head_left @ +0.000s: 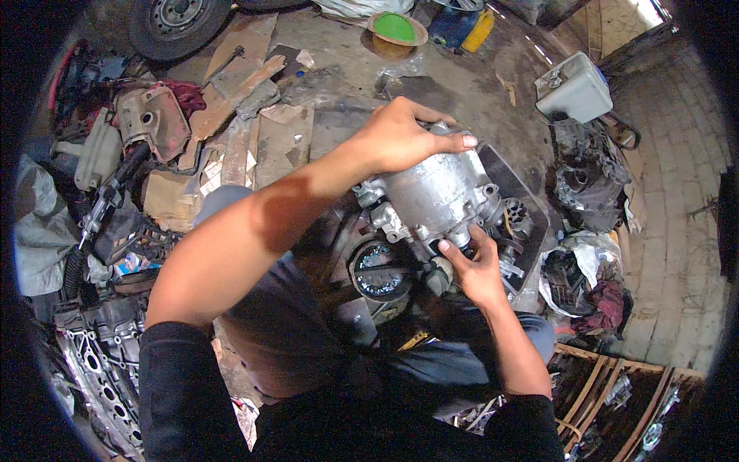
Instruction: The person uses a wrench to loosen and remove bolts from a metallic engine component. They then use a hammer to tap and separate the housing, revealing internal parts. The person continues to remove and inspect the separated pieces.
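A silver, cylindrical cast-metal housing [437, 196] with mounting lugs is tilted between my two hands in front of me. Across its far upper end lies my left hand [412, 138], thumb along the right edge and other fingers partly hidden behind. At the near lower end, my right hand [479, 269] grips it, thumb beside a short round fitting. Just left of that hand, lower down, is a round dark container [380, 269] with shiny bits in it. A flat dark tray or board [531, 208] lies under and right of the housing, with a small round holed part [517, 214] near it.
Scrap wood and cardboard [239, 92], a tyre [177, 23] and a cylinder head [100, 385] lie to the left. On the right are a white plastic box [573, 86], a greasy metal unit [589, 185], a plastic bag [608, 254] and a wooden crate [616, 400].
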Demonstrator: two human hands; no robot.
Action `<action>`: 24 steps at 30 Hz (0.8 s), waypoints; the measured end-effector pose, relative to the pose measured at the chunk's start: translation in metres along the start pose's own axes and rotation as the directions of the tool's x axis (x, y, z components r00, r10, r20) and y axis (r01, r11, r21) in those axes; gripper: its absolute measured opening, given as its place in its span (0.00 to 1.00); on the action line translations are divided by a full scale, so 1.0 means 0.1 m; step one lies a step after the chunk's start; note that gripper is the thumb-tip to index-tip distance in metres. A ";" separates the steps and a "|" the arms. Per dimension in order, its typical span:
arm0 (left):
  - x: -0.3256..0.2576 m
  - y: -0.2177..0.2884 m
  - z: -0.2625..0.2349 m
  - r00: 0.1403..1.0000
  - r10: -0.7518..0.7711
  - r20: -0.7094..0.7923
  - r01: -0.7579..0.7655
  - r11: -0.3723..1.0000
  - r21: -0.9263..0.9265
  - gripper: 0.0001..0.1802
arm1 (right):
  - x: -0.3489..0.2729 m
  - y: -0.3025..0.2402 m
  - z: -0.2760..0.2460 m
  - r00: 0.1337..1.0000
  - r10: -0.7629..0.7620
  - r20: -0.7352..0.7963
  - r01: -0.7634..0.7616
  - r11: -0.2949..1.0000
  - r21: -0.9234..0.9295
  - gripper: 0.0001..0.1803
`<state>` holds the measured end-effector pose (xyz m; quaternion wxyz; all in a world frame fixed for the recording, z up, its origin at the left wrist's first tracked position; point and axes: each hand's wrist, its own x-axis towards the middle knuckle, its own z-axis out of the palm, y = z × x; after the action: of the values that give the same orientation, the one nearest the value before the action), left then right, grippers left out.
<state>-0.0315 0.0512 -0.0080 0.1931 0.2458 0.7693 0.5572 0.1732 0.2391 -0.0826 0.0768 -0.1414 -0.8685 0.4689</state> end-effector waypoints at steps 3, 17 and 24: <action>-0.01 0.03 -0.04 0.999 0.006 -0.049 -0.005 1.000 0.021 0.38 | 0.05 -0.08 0.04 1.000 -0.015 -0.024 0.015 0.999 -0.029 0.14; -0.10 0.21 -0.24 0.990 0.039 -0.138 -0.012 0.982 0.188 0.40 | 0.28 -0.47 0.16 0.996 -0.045 0.075 0.034 0.990 0.134 0.12; -0.08 0.16 -0.21 0.986 0.104 -0.130 -0.073 0.973 0.221 0.38 | 0.29 -0.45 0.12 0.983 -0.012 0.184 0.011 1.000 0.004 0.21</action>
<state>-0.0342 0.0342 0.0143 0.0857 0.2595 0.8251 0.4945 0.1348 0.2158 -0.0516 -0.0010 -0.0922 -0.8721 0.4806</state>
